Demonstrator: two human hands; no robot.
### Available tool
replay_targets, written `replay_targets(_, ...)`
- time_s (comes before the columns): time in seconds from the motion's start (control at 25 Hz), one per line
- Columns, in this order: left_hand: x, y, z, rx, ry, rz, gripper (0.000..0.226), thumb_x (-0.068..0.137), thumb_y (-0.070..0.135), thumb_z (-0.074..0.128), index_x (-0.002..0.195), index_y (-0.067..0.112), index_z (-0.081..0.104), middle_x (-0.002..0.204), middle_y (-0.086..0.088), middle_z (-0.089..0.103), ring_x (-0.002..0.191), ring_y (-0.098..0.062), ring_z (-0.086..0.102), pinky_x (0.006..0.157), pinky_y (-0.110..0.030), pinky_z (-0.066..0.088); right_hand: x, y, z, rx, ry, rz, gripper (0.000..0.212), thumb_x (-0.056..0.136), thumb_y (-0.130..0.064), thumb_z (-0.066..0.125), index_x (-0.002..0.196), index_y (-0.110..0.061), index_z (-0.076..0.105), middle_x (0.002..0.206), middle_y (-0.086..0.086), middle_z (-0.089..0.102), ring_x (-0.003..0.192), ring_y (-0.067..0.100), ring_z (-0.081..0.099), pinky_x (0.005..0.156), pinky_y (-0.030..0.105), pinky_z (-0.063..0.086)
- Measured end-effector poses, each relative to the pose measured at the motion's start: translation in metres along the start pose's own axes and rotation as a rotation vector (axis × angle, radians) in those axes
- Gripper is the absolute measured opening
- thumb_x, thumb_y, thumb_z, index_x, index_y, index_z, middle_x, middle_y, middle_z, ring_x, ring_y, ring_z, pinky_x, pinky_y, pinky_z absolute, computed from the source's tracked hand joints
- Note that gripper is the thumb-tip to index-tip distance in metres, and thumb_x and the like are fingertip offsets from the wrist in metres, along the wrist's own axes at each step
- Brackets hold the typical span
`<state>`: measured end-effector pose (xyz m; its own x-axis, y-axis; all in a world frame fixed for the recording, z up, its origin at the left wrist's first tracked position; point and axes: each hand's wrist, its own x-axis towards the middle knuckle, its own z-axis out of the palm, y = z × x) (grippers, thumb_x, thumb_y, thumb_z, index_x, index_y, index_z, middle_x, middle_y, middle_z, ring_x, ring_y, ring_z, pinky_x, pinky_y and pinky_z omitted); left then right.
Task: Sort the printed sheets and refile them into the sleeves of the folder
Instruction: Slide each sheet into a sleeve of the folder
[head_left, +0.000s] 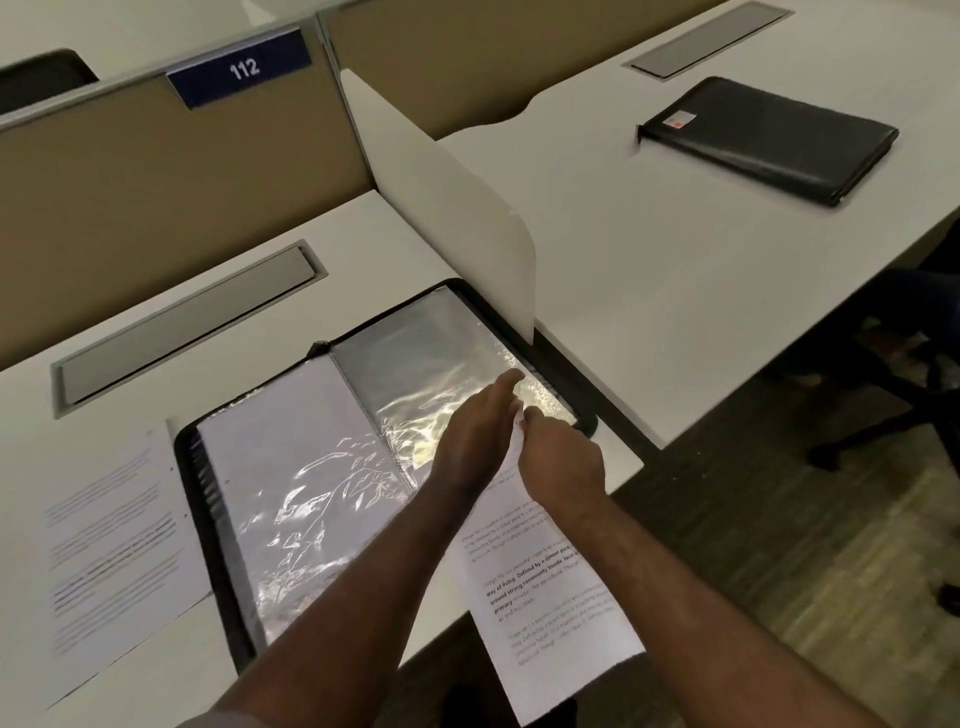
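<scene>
item: printed sheet (545, 577), top edge pinched by right hand (558, 457) at the open folder's (291, 478) right-page sleeve (441, 374), left hand (475, 431) fingering the mouth; risk: crumpling if the limp sheet snags.

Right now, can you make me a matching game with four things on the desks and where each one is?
Things:
1. open folder
2. closed black folder
3. printed sheet with bold lines
4. loose printed sheet

Places:
A. lying flat to the left of the open folder
B. alone on the desk to the right, past the white divider
C. held at its top end by the right hand, beside the left hand
D. spread on the near desk, shiny sleeves showing

Pairs: 1-D, 2-B, 3-C, 4-A
</scene>
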<state>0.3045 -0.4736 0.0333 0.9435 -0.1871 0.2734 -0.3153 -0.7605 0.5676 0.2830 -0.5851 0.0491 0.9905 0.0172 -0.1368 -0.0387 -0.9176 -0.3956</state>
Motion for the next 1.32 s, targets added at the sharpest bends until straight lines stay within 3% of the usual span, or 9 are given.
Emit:
replay_targets(0.16,-0.001,-0.001,0.0,-0.014,0.002,-0.027,0.038,0.095,0.011,0.06,0.132,0.013,0.05,0.103,-0.01,0.071,0.092,-0.023,0.068,0.072,-0.026,0.049,0.009,-0.003,0.004,0.006,-0.007,-0.001,0.025,0.099,-0.026,0.048,0.122,-0.016,0.052,0.106,0.003,0.067,0.092,0.018,0.066,0.076,0.027,0.052)
replay_targets(0.36,-0.005,-0.001,0.004,-0.085,0.011,-0.095,0.041,0.095,0.013,0.061,0.133,0.017,0.047,0.102,-0.003,0.071,0.092,-0.017,0.067,0.077,-0.027,0.053,0.025,0.002,0.005,0.234,0.091,0.055,0.055,0.093,-0.034,0.058,0.137,-0.017,0.03,0.104,0.007,0.067,0.094,0.022,0.067,0.073,0.031,0.054)
replay_targets(0.6,-0.008,-0.009,0.017,-0.184,0.005,-0.156,0.046,0.091,0.01,0.065,0.131,0.016,0.045,0.092,0.002,0.068,0.081,-0.008,0.064,0.076,-0.022,0.055,-0.004,0.053,0.008,0.223,-0.156,0.049,0.097,0.083,-0.057,0.064,0.152,-0.028,0.001,0.122,0.002,0.063,0.103,0.019,0.066,0.087,0.032,0.051)
replay_targets(0.68,-0.008,-0.008,0.023,-0.195,-0.009,-0.188,0.046,0.091,0.01,0.065,0.132,0.017,0.046,0.092,0.004,0.067,0.081,-0.005,0.062,0.074,-0.013,0.049,-0.035,0.088,0.016,0.25,-0.254,0.135,0.087,0.078,-0.056,0.069,0.147,-0.03,0.022,0.125,-0.001,0.061,0.104,0.016,0.064,0.085,0.031,0.052)
replay_targets(0.8,-0.009,-0.008,0.029,-0.213,-0.007,-0.209,0.044,0.09,0.009,0.065,0.13,0.017,0.048,0.089,0.009,0.066,0.079,-0.002,0.061,0.07,-0.003,0.043,-0.09,0.136,0.034,0.641,-0.374,0.331,0.044,0.075,-0.039,0.078,0.111,-0.028,0.055,0.112,0.001,0.068,0.087,0.01,0.067,0.07,0.029,0.06)
replay_targets(0.88,-0.009,-0.008,0.03,-0.229,-0.002,-0.208,0.043,0.09,0.009,0.065,0.129,0.016,0.049,0.09,0.008,0.068,0.079,-0.003,0.062,0.07,-0.002,0.043,-0.122,0.151,0.054,0.908,-0.332,0.541,0.032,0.074,-0.025,0.079,0.1,-0.021,0.061,0.104,0.008,0.07,0.085,0.018,0.069,0.063,0.031,0.06)
replay_targets(1.0,-0.01,-0.006,0.03,-0.233,0.011,-0.203,0.04,0.091,0.01,0.065,0.127,0.016,0.05,0.092,0.003,0.071,0.081,-0.004,0.063,0.07,0.0,0.042,-0.157,0.15,0.083,1.102,-0.166,0.783,0.031,0.076,-0.011,0.078,0.103,-0.005,0.065,0.09,0.015,0.073,0.072,0.024,0.067,0.05,0.026,0.052)
replay_targets(1.16,-0.011,-0.006,0.025,-0.242,0.008,-0.177,0.037,0.092,0.011,0.064,0.126,0.017,0.05,0.092,0.003,0.07,0.082,-0.005,0.064,0.073,-0.004,0.045,-0.176,0.124,0.101,1.123,-0.124,0.792,0.012,0.088,-0.009,0.067,0.093,0.001,0.068,0.06,0.019,0.067,0.046,0.019,0.054,0.042,0.026,0.044)
replay_targets(1.32,-0.017,-0.005,0.017,-0.257,-0.009,-0.131,0.036,0.093,0.011,0.062,0.126,0.017,0.049,0.091,0.003,0.07,0.082,-0.006,0.064,0.074,-0.009,0.048,-0.171,0.105,0.1,1.117,0.01,0.735,0.019,0.091,-0.018,0.064,0.087,0.0,0.068,0.056,0.01,0.062,0.049,0.018,0.052,0.047,0.03,0.043)
